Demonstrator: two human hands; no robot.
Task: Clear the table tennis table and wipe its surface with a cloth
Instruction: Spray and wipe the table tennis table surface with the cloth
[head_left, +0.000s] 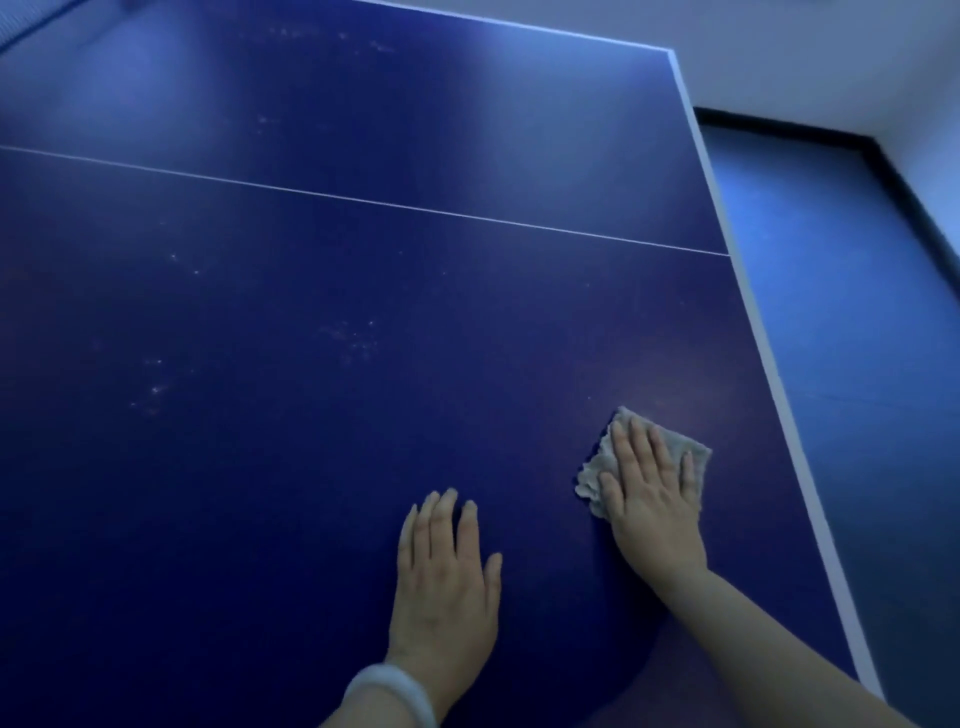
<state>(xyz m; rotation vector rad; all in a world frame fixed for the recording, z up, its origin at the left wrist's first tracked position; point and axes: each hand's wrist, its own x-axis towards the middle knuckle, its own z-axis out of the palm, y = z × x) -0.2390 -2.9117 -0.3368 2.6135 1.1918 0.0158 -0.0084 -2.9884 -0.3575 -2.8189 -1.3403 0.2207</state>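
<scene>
Nearest us, our left hand (441, 577) lies flat on the desk (311, 441), palm down, its fingers (441, 519) straight and slightly spread, grasping nothing. A pale, smooth bracelet (395, 693) circles that wrist. Just beyond and to the right, our right hand (652, 499) presses flat on the cloth (597, 467), fingers straight and spread across it, not curled round it. The cloth is a small grey rag, soft and nubbly, folded to a rough square with frayed, uneven edges, lying on the desk near its right border. The desk is a hard, smooth, deep-blue board with a dull sheen, faint whitish specks (353, 335) and a thin white line (363, 200) crossing farther off. A white edge stripe (748, 306) runs along its right side, with blue floor (852, 291) beyond.
</scene>
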